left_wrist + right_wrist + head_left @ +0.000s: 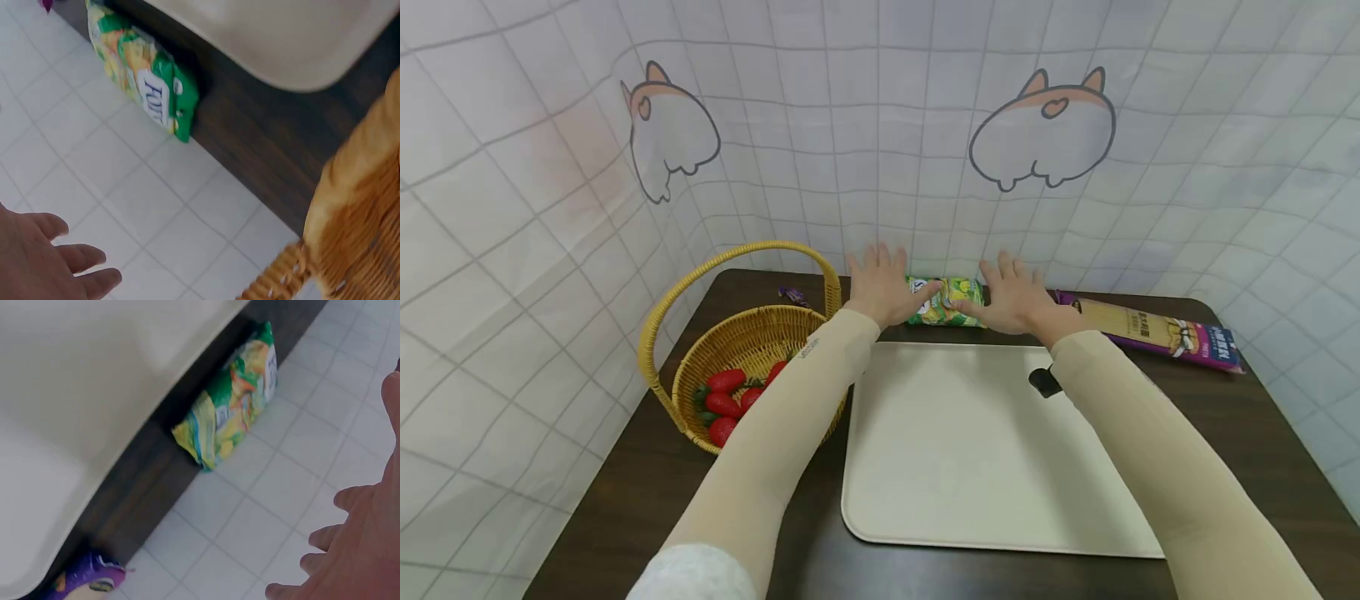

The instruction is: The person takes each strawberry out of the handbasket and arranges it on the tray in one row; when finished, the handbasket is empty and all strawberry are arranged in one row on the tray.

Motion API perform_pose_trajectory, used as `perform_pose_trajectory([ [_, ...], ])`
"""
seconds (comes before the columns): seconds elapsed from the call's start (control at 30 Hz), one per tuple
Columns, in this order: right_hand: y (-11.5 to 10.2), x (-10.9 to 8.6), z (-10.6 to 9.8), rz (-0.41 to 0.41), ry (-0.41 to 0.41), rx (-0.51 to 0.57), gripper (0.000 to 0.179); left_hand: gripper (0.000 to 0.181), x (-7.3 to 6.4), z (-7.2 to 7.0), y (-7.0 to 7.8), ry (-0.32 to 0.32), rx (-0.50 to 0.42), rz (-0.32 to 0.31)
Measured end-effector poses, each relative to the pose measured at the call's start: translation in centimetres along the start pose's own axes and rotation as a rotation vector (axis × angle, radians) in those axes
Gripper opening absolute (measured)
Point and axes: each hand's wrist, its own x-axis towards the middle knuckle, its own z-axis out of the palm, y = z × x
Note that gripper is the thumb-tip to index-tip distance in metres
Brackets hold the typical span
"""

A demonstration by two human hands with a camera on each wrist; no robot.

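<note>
Both left hand (880, 290) and right hand (1017, 302) are empty and spread wide beyond the cream tray (955, 467); the green-and-yellow snack bag (953, 302) lies just past its far edge; wicker basket (741, 335) left of it.

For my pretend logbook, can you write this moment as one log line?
left hand: spread, empty | right hand: spread, empty | bag: beyond tray | strawberries: in basket, left of tray
</note>
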Motion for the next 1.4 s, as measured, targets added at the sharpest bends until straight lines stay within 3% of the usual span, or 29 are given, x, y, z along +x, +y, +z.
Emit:
perform_pose_trajectory([
  [0.17, -0.5, -0.7, 1.7, -0.039, -0.019, -0.006, 0.099, 0.091, -1.7, 0.7, 1.0, -0.004, -0.012, 0.009],
  [0.27, -0.7, -1.1, 3.1, -0.059, -0.047, -0.004, 0.1, 0.079, -3.4, 1.0, 1.9, -0.026, -0.062, 0.044],
  [0.4, -1.3, -1.9, 4.9, -0.095, -0.078, 0.052, 0.089, 0.063, -6.9, 1.0, 2.5, 0.011, -0.198, 0.107],
  [0.5, -2.1, -2.9, 6.0, -0.126, -0.08, 0.141, 0.077, 0.054, -10.3, 0.7, 2.0, 0.096, -0.331, 0.123],
  [0.63, -3.4, -4.2, 7.7, -0.154, -0.041, 0.265, 0.06, 0.036, -14.7, 0.5, 0.0, 0.318, -0.541, 0.108],
  [0.8, -6.2, -5.0, 9.9, -0.191, 0.053, 0.443, 0.045, 0.015, -19.0, 0.6, -4.4, 0.771, -0.774, 0.11],
  [0.9, -8.2, -5.3, 10.7, -0.212, 0.122, 0.566, 0.039, 0.011, -20.8, 0.3, -6.9, 1.027, -0.868, 0.094],
  [0.97, -9.5, -5.4, 10.9, -0.237, 0.172, 0.634, 0.034, 0.014, -21.9, -0.3, -8.0, 1.191, -0.979, 0.076],
  [1.03, -10.7, -5.4, 10.9, -0.269, 0.227, 0.689, 0.029, 0.017, -22.7, -0.6, -9.3, 1.35, -1.114, 0.027],
  [1.1, -11.9, -5.4, 10.7, -0.302, 0.269, 0.745, 0.025, 0.021, -23.3, -0.6, -10.8, 1.496, -1.23, -0.065],
  [1.17, -13.1, -5.4, 10.3, -0.333, 0.306, 0.804, 0.023, 0.021, -23.4, 0.0, -12.9, 1.592, -1.356, -0.192],
  [1.2, -13.7, -5.5, 10.0, -0.345, 0.321, 0.835, 0.022, 0.021, -23.4, 0.5, -14.1, 1.608, -1.398, -0.276],
  [1.23, -14.2, -5.4, 9.8, -0.359, 0.331, 0.865, 0.021, 0.021, -23.4, 0.8, -15.2, 1.607, -1.44, -0.361],
  [1.3, -15.3, -5.4, 9.6, -0.377, 0.334, 0.929, 0.02, 0.019, -23.1, 1.9, -17.4, 1.545, -1.55, -0.512],
  [1.33, -15.8, -5.4, 9.5, -0.387, 0.333, 0.961, 0.019, 0.017, -22.9, 2.4, -18.4, 1.481, -1.625, -0.576],
  [1.4, -16.7, -5.2, 9.3, -0.405, 0.322, 1.013, 0.019, 0.014, -22.6, 3.5, -20.3, 1.28, -1.762, -0.669],
])
